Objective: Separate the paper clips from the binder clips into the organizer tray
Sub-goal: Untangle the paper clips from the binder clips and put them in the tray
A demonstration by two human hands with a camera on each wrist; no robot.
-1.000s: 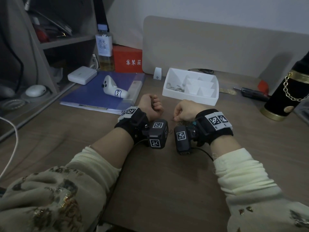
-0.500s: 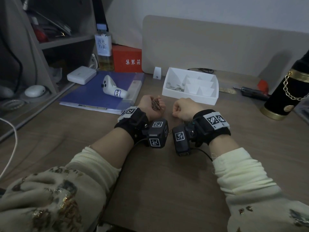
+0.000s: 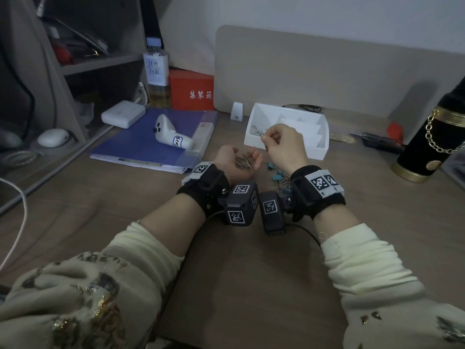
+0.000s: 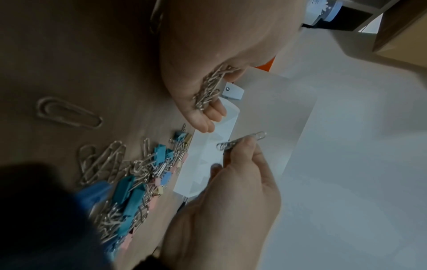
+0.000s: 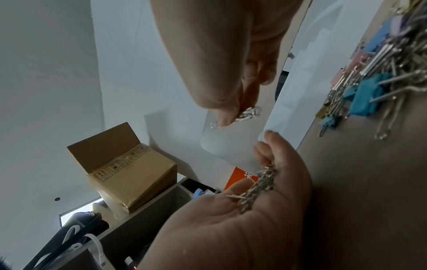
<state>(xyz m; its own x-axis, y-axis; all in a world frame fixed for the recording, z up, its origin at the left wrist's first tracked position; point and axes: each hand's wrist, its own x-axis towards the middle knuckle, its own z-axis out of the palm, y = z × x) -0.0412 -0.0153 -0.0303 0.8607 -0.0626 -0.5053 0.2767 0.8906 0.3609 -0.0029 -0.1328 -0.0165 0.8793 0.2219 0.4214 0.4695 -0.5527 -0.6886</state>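
White tray: organizer tray [image 3: 324,149] sits on the wooden desk [image 3: 251,273] at the far side, beyond both hands; some paper clips lie in its left compartment.
Right hand: right hand [image 3: 284,147] is raised at the tray's near left corner, fingertips pinching a few paper clips [image 4: 240,142] together.
Left hand: left hand [image 3: 236,165] lies palm up just left of the right hand, fingers relaxed and slightly cupped, carrying a heap of silver paper clips [image 3: 243,161] in the palm.
Loose pile: mixed pile [image 4: 138,173] of paper clips and teal, pink and blue binder clips lies on the desk near the tray, partly hidden under the right wrist in the head view.
Stray item: single paper clip [image 4: 69,114] lies apart from the pile.
Surroundings: blue folder [image 3: 141,144] with a white controller [image 3: 171,136] on it lies at the left; a black cylinder with a gold chain [image 3: 435,137] stands at the right.
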